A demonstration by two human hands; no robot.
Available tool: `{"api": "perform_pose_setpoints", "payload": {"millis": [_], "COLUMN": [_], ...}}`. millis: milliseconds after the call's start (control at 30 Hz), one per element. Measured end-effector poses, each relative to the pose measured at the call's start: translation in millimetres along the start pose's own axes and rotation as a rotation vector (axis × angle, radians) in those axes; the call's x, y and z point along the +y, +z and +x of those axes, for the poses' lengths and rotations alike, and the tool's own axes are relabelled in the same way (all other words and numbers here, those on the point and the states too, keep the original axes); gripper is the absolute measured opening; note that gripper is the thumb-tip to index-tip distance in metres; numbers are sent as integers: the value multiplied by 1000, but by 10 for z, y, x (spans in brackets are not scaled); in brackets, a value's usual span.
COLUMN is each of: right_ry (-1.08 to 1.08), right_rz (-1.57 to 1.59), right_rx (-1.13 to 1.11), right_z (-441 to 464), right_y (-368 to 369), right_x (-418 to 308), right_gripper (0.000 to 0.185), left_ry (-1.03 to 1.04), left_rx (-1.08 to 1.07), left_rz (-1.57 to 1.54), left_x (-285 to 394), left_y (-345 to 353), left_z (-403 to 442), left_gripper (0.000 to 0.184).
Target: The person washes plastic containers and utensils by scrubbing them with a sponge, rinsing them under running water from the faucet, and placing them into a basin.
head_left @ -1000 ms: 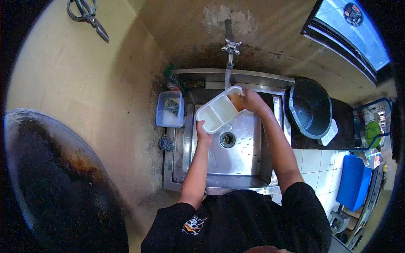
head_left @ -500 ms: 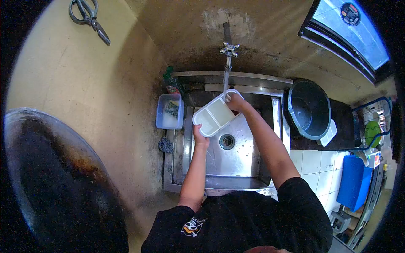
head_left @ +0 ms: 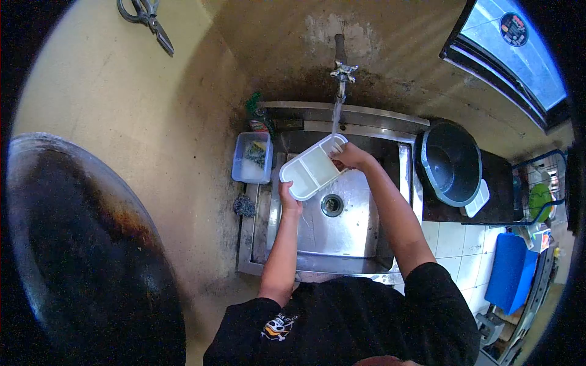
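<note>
Left hand (head_left: 290, 198) grips a white oblong plastic tray (head_left: 318, 166) at seven o'clock; right hand (head_left: 351, 157) at two o'clock, grip unclear; likely light, slippery, best rim-held

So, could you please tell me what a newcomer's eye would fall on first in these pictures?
Probably the white divided container over the steel sink, gripped by the left hand at its near end, with the right hand at its far end, below water running from the wall tap. Next might come the large dark round object filling the lower left, with its rusty-brown patch.
</note>
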State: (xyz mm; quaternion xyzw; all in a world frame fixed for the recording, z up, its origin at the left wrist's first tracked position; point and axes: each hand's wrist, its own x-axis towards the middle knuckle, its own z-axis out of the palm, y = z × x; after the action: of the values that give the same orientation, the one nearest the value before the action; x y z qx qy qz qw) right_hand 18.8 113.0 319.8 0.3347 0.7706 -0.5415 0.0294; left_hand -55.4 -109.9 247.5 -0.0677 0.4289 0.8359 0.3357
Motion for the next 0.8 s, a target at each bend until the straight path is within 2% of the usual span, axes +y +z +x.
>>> {"api": "perform_pose_setpoints", "payload": {"millis": [33,100,133,200,367,433,600,667,700,800], "right_ry": [0,231,228,166,49,-106,-78,-30,-31,-46], "right_rz": [1,228,227,97,60,122,-161,-72,-71,344], "right_rx": [1,-170,-172,-90,-6,-8,205,426,426,423], "right_z": [20,-38,-70,-144,-63,-122,-81,-50,-29,9], "right_y": [-19,-89,-97,-69,-126,-91,1,-58,-90,-173], "right_x": [7,-108,-145,-148,87,130,188,227,234,223], "right_gripper": [35,37,37,35,30,26,19,17,17,12], "left_ry": [-19,-28,-31,-17,16,-2,-25,-14,-17,-47], "left_rx": [-3,-12,-23,-23,-27,-36,-20,-12,-11,11], "left_rz": [-24,-22,-24,-2,-5,5,6,4,-1,-26], "left_x": [25,41,57,58,60,11,-52,-55,-56,37], "left_y": [30,23,29,18,94,58,70,73,62,133], "left_z": [-35,-48,-37,-26,-44,-22,5,32,24,-120], "left_gripper": [53,53,54,54,55,55,54,54,54,54]}}
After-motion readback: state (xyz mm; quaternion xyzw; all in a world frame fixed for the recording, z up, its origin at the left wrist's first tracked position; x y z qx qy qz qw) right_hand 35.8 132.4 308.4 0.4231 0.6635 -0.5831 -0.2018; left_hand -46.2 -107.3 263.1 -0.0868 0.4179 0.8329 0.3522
